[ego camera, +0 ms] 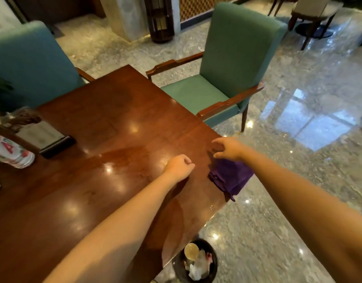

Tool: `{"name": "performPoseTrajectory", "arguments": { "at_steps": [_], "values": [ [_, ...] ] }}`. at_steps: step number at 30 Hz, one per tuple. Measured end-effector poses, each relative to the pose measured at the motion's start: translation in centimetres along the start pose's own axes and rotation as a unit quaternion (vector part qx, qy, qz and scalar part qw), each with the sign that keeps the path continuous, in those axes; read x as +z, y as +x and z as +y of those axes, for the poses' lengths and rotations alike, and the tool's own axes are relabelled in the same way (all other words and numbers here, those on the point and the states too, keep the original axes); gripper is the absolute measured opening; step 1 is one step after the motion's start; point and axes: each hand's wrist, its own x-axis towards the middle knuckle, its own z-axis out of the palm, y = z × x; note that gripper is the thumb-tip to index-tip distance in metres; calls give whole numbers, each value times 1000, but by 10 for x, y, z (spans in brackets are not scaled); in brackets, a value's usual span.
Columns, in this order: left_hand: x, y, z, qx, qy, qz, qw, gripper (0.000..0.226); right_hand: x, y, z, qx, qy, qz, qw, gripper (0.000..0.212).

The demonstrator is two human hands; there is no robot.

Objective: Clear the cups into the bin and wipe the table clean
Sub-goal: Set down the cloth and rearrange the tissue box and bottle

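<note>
While both bare arms reach over the glossy wooden table point(114, 123), the left hand point(179, 167) hovers curled into a loose, empty fist. Fingers of the right hand point(229, 149) are spread apart above a purple cloth point(231, 177) draped over the table's right edge. Below that edge, a dark bin point(214, 262) holds a discarded cup point(191, 252). Open marble floor point(298, 139) lies to the right.

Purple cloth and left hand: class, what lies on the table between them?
Nothing: in the head view, only bare, glossy table separates the left hand from the purple cloth.
</note>
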Motion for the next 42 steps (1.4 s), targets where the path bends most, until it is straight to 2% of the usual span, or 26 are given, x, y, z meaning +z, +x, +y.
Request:
{"name": "performPoseTrajectory", "arguments": {
  "at_steps": [5,8,11,19,27,34,38,42],
  "values": [
    [-93,-25,-67,-11,117,-65,991,15,-5,14,-91,-93,-44,-128,986,69],
    [-143,-48,-113,-40,181,-52,981,39,-4,21,-159,-157,-100,-154,970,72],
    [-190,-77,-159,-80,195,-15,977,52,1,27,-228,-206,-149,-152,955,73],
    [-299,-154,-275,-134,220,87,962,57,27,35,-407,-294,-236,-124,918,78],
    [-377,-201,-378,-183,200,154,950,59,59,46,-558,-399,-242,-77,881,71],
    [-405,-181,-451,-197,189,173,946,70,70,82,-633,-428,-242,-19,871,71],
    [-408,-152,-485,-199,208,166,943,80,80,114,-648,-386,-277,16,880,80],
    [-411,-123,-520,-206,218,138,944,104,88,145,-656,-338,-279,12,899,94]
  ]
}}
